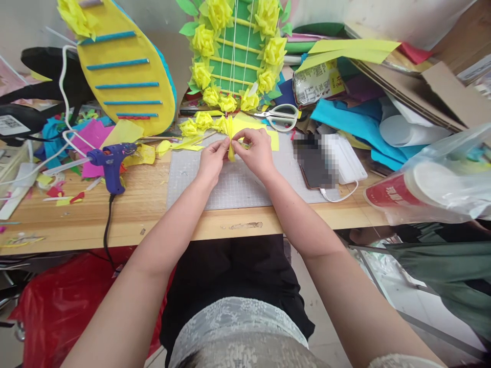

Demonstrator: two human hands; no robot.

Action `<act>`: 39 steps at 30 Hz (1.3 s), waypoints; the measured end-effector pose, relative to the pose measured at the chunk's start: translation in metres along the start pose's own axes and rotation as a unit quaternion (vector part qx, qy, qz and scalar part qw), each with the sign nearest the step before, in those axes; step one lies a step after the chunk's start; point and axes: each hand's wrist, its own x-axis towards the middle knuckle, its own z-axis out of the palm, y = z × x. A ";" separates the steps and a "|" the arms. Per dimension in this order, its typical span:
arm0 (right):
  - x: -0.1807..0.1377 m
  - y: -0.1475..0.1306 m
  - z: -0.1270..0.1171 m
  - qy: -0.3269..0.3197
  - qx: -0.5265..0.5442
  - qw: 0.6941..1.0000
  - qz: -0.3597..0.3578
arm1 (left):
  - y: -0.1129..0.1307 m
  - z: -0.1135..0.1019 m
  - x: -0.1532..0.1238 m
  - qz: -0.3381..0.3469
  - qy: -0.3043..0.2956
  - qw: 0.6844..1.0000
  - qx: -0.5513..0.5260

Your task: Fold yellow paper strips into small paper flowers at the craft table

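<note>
Both my hands pinch a folded strip of yellow paper [231, 147] over a grey cutting mat [233, 184]. My left hand [212, 159] grips it from the left with closed fingers. From the right, my right hand [256, 149] closes on the same strip, fingertips meeting the left ones. Several finished yellow paper flowers [203, 122] lie just beyond the hands. More yellow paper [249, 125] rests flat behind the strip.
A purple glue gun [111, 161] with a black cord lies left on the wooden table [115, 214]. Scissors [282, 116], a phone [316, 163] and white charger sit right. Green and yellow craft pieces [238, 51] stand behind, with felt scraps, cardboard and a plastic bag [441, 179] around.
</note>
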 end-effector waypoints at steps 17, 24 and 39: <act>0.005 0.011 -0.011 -0.021 0.052 0.997 -0.046 | -0.008 -0.003 0.004 0.131 0.014 0.984 0.123; 0.004 0.009 -0.009 -0.008 0.034 0.998 -0.048 | -0.008 0.001 0.002 0.132 0.050 0.985 0.102; 0.006 0.013 -0.005 -0.020 0.027 0.999 -0.030 | 0.004 0.003 -0.002 0.025 0.052 0.996 0.069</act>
